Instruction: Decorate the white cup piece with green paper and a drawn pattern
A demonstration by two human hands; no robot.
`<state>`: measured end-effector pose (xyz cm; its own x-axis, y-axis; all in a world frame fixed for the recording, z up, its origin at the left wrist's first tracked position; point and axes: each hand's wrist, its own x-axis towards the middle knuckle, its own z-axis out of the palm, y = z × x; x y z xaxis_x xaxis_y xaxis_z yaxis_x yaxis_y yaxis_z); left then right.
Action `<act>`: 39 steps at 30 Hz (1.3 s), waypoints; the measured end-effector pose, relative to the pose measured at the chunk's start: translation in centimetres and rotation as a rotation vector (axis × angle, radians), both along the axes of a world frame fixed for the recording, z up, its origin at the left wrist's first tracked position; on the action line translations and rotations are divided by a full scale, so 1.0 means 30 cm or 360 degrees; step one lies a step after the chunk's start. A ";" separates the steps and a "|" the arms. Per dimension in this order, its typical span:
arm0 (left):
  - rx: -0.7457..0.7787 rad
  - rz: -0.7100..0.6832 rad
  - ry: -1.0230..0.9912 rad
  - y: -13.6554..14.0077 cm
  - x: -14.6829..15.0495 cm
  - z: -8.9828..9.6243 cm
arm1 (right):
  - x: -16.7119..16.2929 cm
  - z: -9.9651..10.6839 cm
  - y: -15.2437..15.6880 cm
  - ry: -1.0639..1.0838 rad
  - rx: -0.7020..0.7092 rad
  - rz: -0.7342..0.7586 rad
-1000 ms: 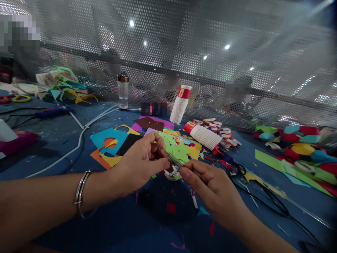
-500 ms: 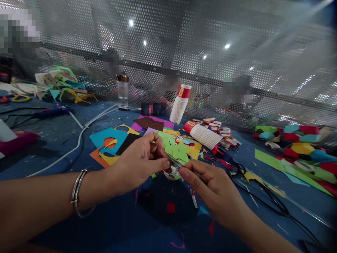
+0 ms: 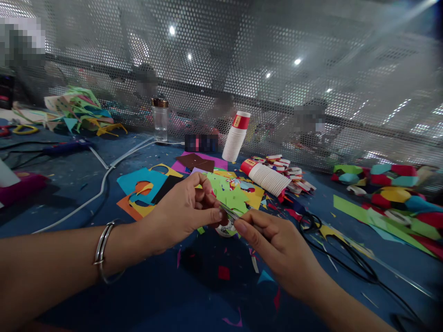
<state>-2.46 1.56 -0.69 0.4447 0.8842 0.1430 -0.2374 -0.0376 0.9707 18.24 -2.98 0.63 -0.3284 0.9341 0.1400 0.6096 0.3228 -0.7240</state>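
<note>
My right hand [image 3: 273,244] is closed, with thumb and forefinger pinching slim metal tweezers [image 3: 229,210]. Their far end points left to the fingertips of my left hand [image 3: 187,214], which is also closed in a pinch. What lies between the left fingers is mostly hidden; a small reddish bit shows near the fingertips. Below and behind both hands stands a small white round thing with a black pattern [image 3: 225,229], partly covered by them. Just beyond lies a green paper sheet with pointed cut edges [image 3: 233,198].
Cut coloured paper, such as a blue sheet [image 3: 140,182], covers the middle. Paper-cup stacks stand [image 3: 236,138] and lie [image 3: 268,177] behind. A jar [image 3: 160,121], a white cable [image 3: 104,180], black cables [image 3: 356,258] and colourful paper pieces [image 3: 394,184] surround the work area.
Both hands keep almost the same pose, still meeting at the tweezers. The whole view has shifted very slightly.
</note>
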 end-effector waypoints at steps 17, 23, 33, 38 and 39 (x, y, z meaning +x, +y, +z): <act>0.0052 0.0042 0.0012 -0.001 -0.003 0.010 | -0.001 0.001 0.005 0.0041 -0.0082 -0.0009; 0.0090 0.0053 0.0026 0.004 -0.006 0.008 | 0.002 -0.003 0.003 0.0067 -0.0111 -0.0014; 0.0070 0.0042 0.0009 -0.008 0.007 0.017 | -0.007 0.002 0.005 0.0060 -0.0068 0.0012; 0.0002 0.0048 -0.0060 -0.013 0.009 0.021 | -0.003 -0.001 0.003 0.0049 -0.0056 0.0009; -0.0009 0.0047 -0.0068 -0.013 0.010 0.021 | -0.002 -0.001 0.002 0.0043 -0.0048 0.0005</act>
